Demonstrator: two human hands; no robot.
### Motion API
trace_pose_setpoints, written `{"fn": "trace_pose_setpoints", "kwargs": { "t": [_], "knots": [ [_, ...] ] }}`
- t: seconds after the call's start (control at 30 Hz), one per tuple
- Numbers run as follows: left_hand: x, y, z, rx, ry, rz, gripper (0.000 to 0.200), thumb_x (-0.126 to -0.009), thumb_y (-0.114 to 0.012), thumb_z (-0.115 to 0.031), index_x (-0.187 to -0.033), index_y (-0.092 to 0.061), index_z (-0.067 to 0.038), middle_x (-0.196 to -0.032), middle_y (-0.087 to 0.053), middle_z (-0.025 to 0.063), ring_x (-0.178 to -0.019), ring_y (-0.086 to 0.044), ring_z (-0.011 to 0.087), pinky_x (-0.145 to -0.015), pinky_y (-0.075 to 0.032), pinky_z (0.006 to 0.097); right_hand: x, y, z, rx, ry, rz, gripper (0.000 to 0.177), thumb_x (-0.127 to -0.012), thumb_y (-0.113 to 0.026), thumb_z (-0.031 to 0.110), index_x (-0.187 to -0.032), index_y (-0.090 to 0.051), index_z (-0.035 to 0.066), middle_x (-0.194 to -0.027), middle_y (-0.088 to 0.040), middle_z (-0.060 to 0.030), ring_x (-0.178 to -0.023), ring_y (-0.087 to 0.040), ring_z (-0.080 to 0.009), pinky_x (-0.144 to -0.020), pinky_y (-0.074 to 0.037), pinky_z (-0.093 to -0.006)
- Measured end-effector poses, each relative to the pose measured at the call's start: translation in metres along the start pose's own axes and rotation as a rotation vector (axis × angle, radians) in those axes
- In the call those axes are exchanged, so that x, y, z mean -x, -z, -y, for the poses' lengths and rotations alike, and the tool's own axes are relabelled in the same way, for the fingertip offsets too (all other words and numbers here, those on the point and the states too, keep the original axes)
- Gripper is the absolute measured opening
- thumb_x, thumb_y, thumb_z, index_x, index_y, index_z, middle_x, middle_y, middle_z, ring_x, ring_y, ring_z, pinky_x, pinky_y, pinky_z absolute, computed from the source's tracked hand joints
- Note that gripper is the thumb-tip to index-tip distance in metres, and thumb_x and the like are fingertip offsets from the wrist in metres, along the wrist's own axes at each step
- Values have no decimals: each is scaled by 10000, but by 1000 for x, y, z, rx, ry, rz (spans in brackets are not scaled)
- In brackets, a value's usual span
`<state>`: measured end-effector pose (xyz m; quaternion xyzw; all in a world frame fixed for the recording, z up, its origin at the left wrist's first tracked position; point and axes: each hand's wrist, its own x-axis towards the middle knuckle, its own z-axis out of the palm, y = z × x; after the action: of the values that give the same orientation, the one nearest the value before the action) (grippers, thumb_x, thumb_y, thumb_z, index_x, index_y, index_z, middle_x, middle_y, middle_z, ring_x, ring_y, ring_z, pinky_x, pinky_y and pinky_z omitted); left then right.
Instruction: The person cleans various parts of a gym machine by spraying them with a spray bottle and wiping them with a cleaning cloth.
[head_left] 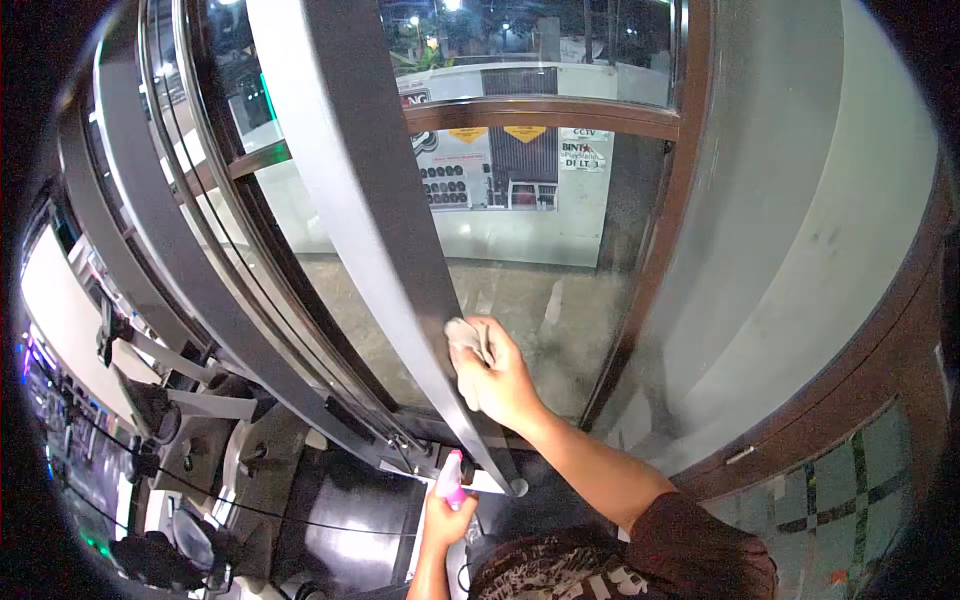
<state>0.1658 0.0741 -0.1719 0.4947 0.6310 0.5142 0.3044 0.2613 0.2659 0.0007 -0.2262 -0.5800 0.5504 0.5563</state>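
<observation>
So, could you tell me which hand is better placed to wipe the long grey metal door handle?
Probably the right hand: it presses a pale cloth against the long grey metal door handle, while the left hand sits lower, holding a pink-topped spray bottle.

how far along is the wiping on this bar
The bar above the cloth looks streak-free, likely done. The right hand presses the cloth low on it; left hand holds a spray bottle. Left: the short stretch below the cloth and the hazy glass beside it.
</observation>
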Motion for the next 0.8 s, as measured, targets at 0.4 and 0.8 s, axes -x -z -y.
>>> {"fn": "trace_pose_setpoints", "kwargs": {
  "t": [0.4,0.8],
  "knots": [
    [3,5,-7,50,-18,-2,533,-758,-700,-19,-1274,-570,-11,-977,-677,67,-874,-635,157,-812,-512,313,88,54,-213,508,-51,-217,310,-906,-647,141,-1178,-583,7,-1094,-635,-225,-1023,-630,-399,-868,-494,-424],
    [5,15,6,3,-20,47,702,-767,-655,32,-1434,-443,-23,-1015,-639,52,-873,-610,125,-791,-516,285,51,34,-140,-31,-549,-218,107,-955,-582,95,-1061,-572,84,-697,-579,-36,-484,-548,-175,-415,-414,-349]
  ]
}}
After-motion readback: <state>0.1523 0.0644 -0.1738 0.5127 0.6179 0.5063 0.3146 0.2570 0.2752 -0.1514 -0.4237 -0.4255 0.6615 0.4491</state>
